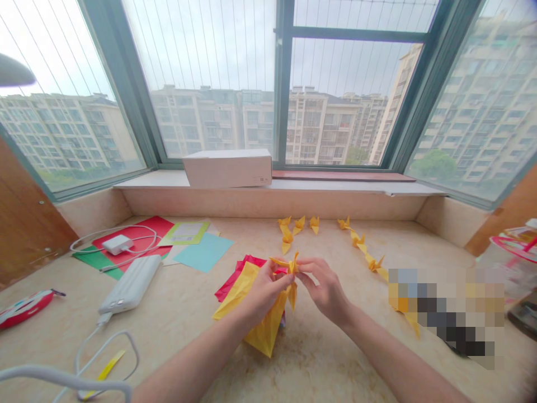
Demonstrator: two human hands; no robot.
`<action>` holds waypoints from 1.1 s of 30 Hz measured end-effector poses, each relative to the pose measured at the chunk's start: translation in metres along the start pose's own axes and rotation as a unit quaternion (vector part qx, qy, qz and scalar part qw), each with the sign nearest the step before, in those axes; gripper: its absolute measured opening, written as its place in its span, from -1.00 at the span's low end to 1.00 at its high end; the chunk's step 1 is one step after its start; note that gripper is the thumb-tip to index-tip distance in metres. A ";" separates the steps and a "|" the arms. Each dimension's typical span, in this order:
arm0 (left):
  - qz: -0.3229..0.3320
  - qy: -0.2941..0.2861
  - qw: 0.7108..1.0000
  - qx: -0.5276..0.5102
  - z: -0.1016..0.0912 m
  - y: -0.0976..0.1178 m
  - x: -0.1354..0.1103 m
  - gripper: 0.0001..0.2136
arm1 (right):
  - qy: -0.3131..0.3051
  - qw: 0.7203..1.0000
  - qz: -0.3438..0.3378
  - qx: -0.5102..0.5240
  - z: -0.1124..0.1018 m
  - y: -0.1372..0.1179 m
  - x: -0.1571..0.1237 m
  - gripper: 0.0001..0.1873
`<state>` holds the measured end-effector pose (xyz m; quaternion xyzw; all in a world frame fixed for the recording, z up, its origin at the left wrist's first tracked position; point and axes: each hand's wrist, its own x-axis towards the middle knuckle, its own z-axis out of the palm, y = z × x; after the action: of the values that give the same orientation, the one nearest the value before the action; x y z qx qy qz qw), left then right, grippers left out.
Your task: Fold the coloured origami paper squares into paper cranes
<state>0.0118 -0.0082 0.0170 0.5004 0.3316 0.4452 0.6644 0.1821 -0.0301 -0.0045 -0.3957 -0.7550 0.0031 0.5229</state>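
Well past the yellow paper (pixel 262 330), a closed cardboard box (pixel 226 169)

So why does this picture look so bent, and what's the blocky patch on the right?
In the head view, wide-angle distortion makes the window frame lean outward toward the edges, the overcast sky is washed out pale, and the blocky patch is pixelation hiding whatever lies there.

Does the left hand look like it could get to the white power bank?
Probably yes. The left hand is holding yellow paper, but the power bank lies off to that side on the same table, with only that paper in between.
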 end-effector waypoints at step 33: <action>0.072 -0.088 0.991 -0.072 -0.010 -0.006 0.005 -0.62 | 0.011 0.997 -0.069 0.031 -0.005 -0.001 0.002 -0.62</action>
<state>0.0063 -0.0006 0.0087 0.5114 0.2019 0.4689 0.6912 0.1849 -0.0316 -0.0006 -0.3259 -0.7745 -0.0141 0.5421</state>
